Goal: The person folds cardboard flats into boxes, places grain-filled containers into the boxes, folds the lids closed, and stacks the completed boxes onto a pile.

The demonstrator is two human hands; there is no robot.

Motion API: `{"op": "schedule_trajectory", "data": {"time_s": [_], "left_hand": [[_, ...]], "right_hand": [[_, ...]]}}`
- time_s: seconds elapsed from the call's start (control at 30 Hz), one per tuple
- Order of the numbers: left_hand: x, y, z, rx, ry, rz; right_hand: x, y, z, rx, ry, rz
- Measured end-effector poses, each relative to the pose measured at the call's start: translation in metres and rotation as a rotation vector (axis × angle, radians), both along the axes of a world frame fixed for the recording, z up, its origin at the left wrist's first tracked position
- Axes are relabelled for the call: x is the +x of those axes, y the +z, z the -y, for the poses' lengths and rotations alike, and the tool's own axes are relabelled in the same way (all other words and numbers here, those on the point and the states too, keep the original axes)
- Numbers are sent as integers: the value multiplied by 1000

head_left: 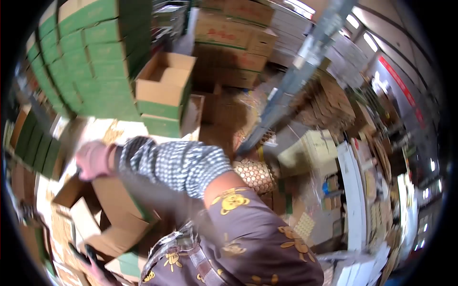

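Observation:
An open cardboard carton with raised flaps stands at the lower left, in front of my body. At its far edge is my right hand in a pink glove, with a black-and-white checked sleeve cover on the forearm. Its fingers bend down toward the carton's rim, but blur hides whether they grip it. Beside the near side of the carton, low in the view, is my left hand. Dark coverings show on its fingers, which are spread apart with nothing visible between them. A dark blurred band crosses in front of my right arm.
Green-and-white cartons are stacked at the left back, near another open carton. Large brown boxes stand behind. A slanting metal post rises beside a netted bundle of round pieces. Flattened cardboard is piled right.

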State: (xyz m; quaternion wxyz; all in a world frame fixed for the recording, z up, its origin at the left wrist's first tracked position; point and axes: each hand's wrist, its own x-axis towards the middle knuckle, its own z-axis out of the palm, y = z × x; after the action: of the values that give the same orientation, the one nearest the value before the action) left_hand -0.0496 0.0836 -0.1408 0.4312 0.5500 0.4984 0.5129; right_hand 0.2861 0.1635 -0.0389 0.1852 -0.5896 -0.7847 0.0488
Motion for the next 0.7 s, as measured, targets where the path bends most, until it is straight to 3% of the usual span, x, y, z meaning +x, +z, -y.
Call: {"op": "schedule_trajectory", "data": {"time_s": [0.03, 0.1, 0.13, 0.17, 0.2, 0.23, 0.27, 0.33, 0.37, 0.4, 0.43, 0.5, 0.53, 0.6, 0.63, 0.7], "left_hand": [[-4, -9, -5, -9, 5, -45], [9, -14, -6, -6, -4, -141], [19, -13, -4, 0, 12, -190], [22, -13, -6, 19, 37, -253], [34, 9, 4, 35, 105, -487], [37, 18, 8, 23, 133, -638], [32, 12, 15, 51, 85, -270], [34, 2, 42, -75, 372, 402], [29, -64, 44, -29, 439, 156], [49, -79, 51, -122, 395, 248], [76, -65, 55, -180, 324, 391], [107, -8, 60, -45, 250, 500], [117, 25, 60, 354, 418, -27], [78, 101, 69, 295, 159, -220], [72, 107, 73, 337, 50, -446], [72, 100, 74, 394, -141, -821]], "right_hand": [[9, -2, 8, 139, 16, 27], [5, 5, 40, 75, 175, -127], [-11, 19, 72, -51, 217, -43], [-29, -11, 95, -211, 381, -13], [-48, -10, 117, -356, 530, 264], [-56, -30, 133, -180, 482, 363], [-56, -44, 136, -93, 433, 304], [-19, -44, 130, -84, 486, 63], [1, -57, 126, -34, 465, -106], [18, -65, 133, -2, 421, -268], [21, -58, 143, -44, 371, -469], [9, -59, 161, -254, 286, -907], [4, -64, 174, -399, 224, -1126], [39, -127, 157, -229, 232, -956], [55, -158, 149, -142, 225, -871], [54, -125, 125, -131, 232, -1090]]}}
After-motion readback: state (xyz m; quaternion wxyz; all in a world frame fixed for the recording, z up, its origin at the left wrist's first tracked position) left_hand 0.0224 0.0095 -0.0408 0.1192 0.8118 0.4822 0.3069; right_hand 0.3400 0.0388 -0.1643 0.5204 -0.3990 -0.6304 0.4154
